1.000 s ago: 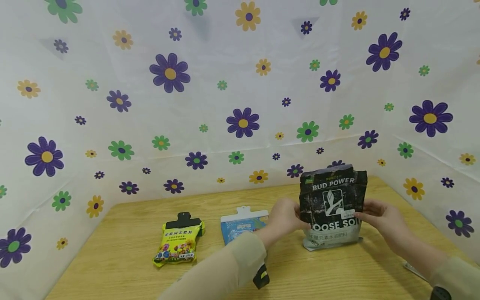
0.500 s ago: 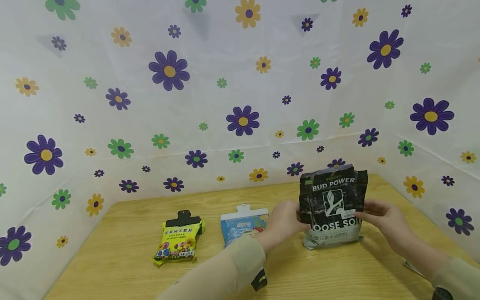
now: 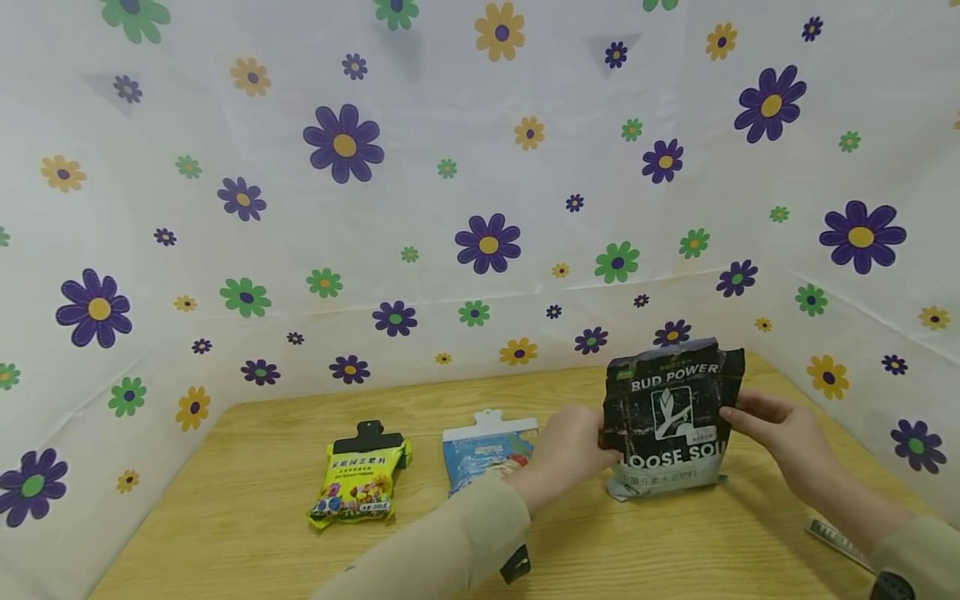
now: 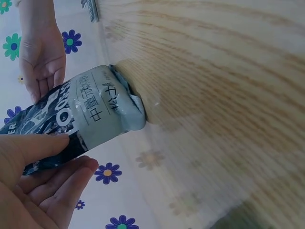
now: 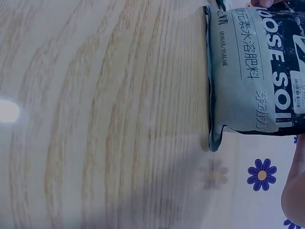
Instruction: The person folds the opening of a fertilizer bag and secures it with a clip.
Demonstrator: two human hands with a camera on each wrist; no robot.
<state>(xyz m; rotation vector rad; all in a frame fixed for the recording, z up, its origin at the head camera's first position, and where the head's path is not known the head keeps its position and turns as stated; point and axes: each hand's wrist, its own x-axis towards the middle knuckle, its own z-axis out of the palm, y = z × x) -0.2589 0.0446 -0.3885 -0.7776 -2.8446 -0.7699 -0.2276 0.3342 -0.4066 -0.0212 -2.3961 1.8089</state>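
A black and pale grey soil-fertilizer bag (image 3: 667, 417), printed "BUD POWER" and "LOOSE SOIL", stands upright on the table (image 3: 360, 567). My left hand (image 3: 573, 442) grips its left edge; in the left wrist view the thumb (image 4: 40, 148) lies on the front and the fingers (image 4: 66, 186) are behind. On the opposite edge, my right hand (image 3: 780, 433) pinches the bag between thumb and fingers, about mid-height. Low down, the bag's bottom seam (image 5: 210, 95) meets the tabletop in the right wrist view.
A yellow flower-print bag (image 3: 356, 487) with a black clip (image 3: 367, 437) lies on the left. Partly behind my left arm is a blue bag (image 3: 480, 462) with a white clip (image 3: 491, 425). A small flat strip (image 3: 836, 537) lies near my right forearm. Flower-patterned cloth (image 3: 420, 275) surrounds the table.
The bag's top has leaned slightly to the right. My right hand has shifted a little up and outward along its edge, while the left hand keeps nearly the same place.
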